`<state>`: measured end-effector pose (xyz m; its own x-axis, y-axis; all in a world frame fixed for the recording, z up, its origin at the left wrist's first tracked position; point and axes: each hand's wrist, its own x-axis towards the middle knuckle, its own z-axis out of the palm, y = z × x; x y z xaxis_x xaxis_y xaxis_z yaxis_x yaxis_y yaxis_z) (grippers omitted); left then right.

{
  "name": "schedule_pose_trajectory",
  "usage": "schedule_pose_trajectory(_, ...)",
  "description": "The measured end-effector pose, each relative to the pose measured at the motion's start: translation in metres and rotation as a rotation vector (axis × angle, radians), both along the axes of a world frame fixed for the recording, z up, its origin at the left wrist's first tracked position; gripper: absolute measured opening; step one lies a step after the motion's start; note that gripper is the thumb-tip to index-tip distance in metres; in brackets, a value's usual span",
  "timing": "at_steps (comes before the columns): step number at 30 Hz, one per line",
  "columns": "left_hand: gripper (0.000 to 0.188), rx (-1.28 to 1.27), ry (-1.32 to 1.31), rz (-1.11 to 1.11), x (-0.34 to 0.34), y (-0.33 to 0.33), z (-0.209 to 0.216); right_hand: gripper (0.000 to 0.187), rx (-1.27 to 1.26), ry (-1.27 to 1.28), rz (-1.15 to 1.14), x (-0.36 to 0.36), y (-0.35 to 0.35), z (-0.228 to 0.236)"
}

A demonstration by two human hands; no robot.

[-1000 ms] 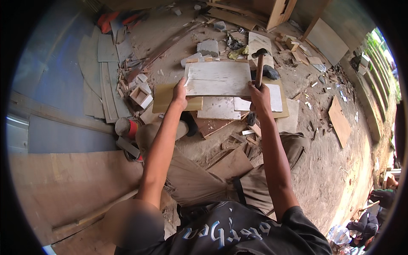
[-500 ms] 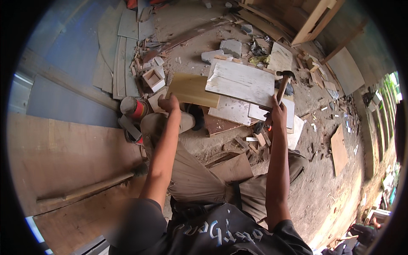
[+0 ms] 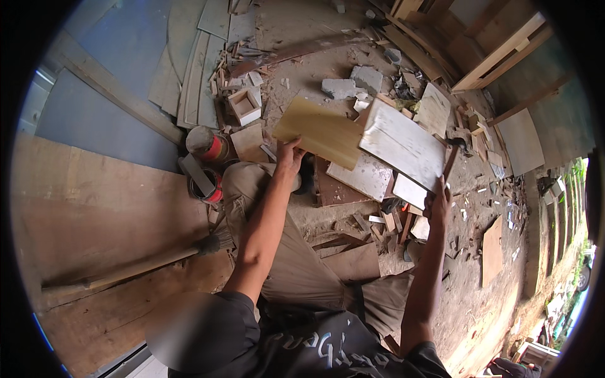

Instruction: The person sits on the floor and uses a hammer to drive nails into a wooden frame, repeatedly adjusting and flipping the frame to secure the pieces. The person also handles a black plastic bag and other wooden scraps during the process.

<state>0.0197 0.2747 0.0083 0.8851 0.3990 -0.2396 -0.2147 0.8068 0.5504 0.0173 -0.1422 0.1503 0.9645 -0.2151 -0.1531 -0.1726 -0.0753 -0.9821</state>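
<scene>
My left hand is closed on the near edge of a yellowish-tan board, held above the floor. My right hand grips the right near corner of a white scuffed board together with the handle of a hammer, whose dark head points away from me. The two boards meet edge to edge in the middle; I cannot tell whether they are joined. Beneath them lie a white paint-chipped panel and a brown board.
Red-banded cans and a small wooden box stand to the left. A brush lies on a large plywood sheet. Concrete blocks and wood scraps litter the floor ahead. A wooden frame stands far right.
Both hands and the boards have shifted right in the view. The white board has tilted, its right end now lower and nearer. The hammer has come right with my hand.
</scene>
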Motion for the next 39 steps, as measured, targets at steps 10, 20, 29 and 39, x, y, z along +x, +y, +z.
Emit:
schedule_pose_trajectory(10, 0.065, 0.353, -0.135, 0.108, 0.031, -0.019, 0.199, 0.04, 0.055, 0.085, -0.184, -0.018, -0.003, -0.03)
schedule_pose_trajectory(20, 0.035, 0.827, -0.555, 0.379, 0.072, -0.087, 0.324, 0.057, 0.095, 0.114, 0.246, 0.017, 0.048, -0.077)
schedule_pose_trajectory(29, 0.045, 1.117, -0.674, 0.359, 0.036, -0.157, 0.326, 0.066, -0.198, 0.076, 0.003, -0.001, -0.019, -0.037)
schedule_pose_trajectory(39, 0.087, 1.662, -0.915, 0.087, 0.004, -0.188, 0.324, 0.049, -0.251, -0.109, -0.009, -0.023, -0.035, 0.123)
